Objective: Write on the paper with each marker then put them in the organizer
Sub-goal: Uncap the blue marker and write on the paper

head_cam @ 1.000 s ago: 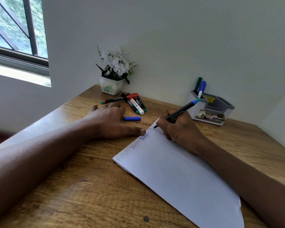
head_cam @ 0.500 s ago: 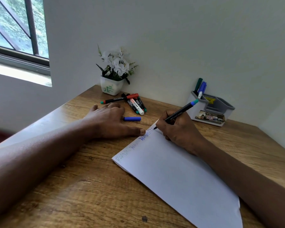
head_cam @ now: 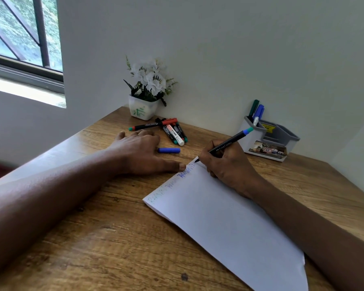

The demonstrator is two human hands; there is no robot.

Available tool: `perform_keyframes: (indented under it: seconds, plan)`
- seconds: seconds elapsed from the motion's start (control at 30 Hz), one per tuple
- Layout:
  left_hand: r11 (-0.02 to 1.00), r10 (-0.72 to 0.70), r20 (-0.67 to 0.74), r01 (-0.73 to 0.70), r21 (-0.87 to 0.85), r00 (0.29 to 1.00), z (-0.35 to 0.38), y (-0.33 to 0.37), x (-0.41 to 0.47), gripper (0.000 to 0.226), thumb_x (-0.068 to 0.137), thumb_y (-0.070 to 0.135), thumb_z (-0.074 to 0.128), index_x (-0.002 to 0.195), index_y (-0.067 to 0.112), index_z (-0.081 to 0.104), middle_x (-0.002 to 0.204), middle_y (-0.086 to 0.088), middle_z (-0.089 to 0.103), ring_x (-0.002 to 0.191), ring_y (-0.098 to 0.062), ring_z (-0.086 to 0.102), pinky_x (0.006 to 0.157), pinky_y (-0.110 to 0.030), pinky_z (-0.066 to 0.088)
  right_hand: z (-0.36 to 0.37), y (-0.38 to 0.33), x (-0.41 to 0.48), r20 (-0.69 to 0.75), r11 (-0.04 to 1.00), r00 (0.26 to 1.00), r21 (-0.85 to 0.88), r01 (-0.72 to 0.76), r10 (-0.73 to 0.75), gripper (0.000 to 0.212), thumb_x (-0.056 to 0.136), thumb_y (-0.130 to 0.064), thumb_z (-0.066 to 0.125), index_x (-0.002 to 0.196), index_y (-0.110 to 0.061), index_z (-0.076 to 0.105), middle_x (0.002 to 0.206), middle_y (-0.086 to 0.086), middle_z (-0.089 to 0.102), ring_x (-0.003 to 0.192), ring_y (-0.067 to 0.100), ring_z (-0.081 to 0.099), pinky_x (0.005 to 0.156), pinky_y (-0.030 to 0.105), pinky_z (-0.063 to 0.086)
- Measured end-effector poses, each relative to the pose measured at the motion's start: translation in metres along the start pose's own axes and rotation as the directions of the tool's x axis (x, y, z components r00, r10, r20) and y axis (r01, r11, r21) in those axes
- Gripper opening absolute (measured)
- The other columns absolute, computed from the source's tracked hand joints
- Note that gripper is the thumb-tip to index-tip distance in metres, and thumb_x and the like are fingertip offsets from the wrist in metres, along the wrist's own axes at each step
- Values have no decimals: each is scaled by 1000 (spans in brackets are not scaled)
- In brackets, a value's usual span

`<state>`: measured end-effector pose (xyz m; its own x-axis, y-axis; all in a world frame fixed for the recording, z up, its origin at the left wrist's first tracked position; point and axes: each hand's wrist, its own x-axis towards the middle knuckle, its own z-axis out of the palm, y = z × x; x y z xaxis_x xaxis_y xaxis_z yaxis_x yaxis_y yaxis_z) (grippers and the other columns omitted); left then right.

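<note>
ok so from my seat: right hand (head_cam: 229,162) is pinched around the black marker (head_cam: 227,144) low on the barrel, tip down on the paper (head_cam: 229,223) right at its far corner, just ahead of the grip. That's my main worry: the line of writing runs along that top edge and looks nearly out of room, so 1 more stroke could carry the tip off the sheet and ink the table (head_cam: 93,238). Left hand (head_cam: 141,152) lies flat with fingers straight, off to the left of the grip, thumb tip at the paper's edge; can't tell if it's actually pinning the sheet, and if it isn't, writing pressure at the corner could skate the paper sideways. The blue cap (head_cam: 169,150) sits loose between that hand and the grip, easy to nudge and roll away. The organizer (head_cam: 282,141) is just beyond the grip to the right with at least 2 stored markers (head_cam: 257,111) standing in it, and the marker's tail points straight at it, so a careless lift could knock it. The loose markers (head_cam: 172,131) wait further out left, near the flower pot (head_cam: 143,109), so I'd say plenty of rounds remain.
</note>
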<state>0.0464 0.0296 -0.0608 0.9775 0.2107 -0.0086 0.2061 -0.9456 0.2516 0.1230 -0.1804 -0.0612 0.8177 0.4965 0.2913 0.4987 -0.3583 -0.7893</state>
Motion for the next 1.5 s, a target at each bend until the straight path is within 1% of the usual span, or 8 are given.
perform_keyframes:
  seconds: [0.17,0.4,0.57,0.7,0.87,1.03,1.2,1.5]
  plan:
    - [1000,3,1,-3,14,1000,1,0,2,120,53,101,34,145,24,48,163,0,32,149,-22,29,123,-56,14,-1,-1,-1,-31,999,999,39,-9,10,20,89,-7,68,85,12,60,52,6,55,45,14,50,43,23,44]
    - [1000,-6,-2,6,12,1000,0,1,1,121,50,100,33,144,26,48,163,1,32,150,-22,28,123,-57,14,1,0,-1,-55,999,998,35,-14,15,16,88,-8,69,74,-3,63,50,2,57,44,13,51,44,24,45]
    - [1000,-8,-7,8,10,1000,0,2,0,121,52,100,34,147,25,46,164,1,30,151,-21,26,124,-56,13,1,1,2,-56,999,998,25,-31,32,18,87,-9,68,74,1,62,50,3,57,44,13,50,46,26,44]
    - [1000,-3,-6,3,5,1000,1,1,-1,121,52,100,33,146,26,47,165,1,29,151,-21,26,124,-55,12,1,1,1,-42,998,998,43,-47,49,17,88,-9,68,74,-4,61,54,6,60,46,15,51,43,23,42]
    - [1000,-1,-2,1,10,1000,0,2,0,117,51,100,33,140,26,51,164,1,31,150,-22,28,123,-57,14,0,1,1,-70,999,997,17,-36,37,17,86,-9,68,74,1,62,51,4,58,44,13,52,43,23,44]
    - [1000,-14,13,13,17,1000,-1,3,-1,116,58,99,37,148,25,45,165,0,28,152,-23,25,124,-57,12,1,0,0,-54,999,997,15,-46,47,17,88,-9,68,77,3,63,52,4,59,45,11,52,45,23,45]
    - [1000,-20,23,20,19,1000,-2,4,-1,116,60,98,38,149,24,43,165,-1,27,152,-23,24,124,-57,12,2,1,1,-84,998,994,7,-63,63,16,88,-12,70,73,-8,65,52,1,62,46,12,54,45,24,45]
    - [1000,-14,16,14,20,1000,-2,5,-3,115,61,97,38,150,24,43,166,0,26,152,-23,23,124,-56,12,2,-1,1,-100,996,991,15,-83,85,23,87,-11,71,67,-11,61,50,2,60,43,13,52,41,22,42]
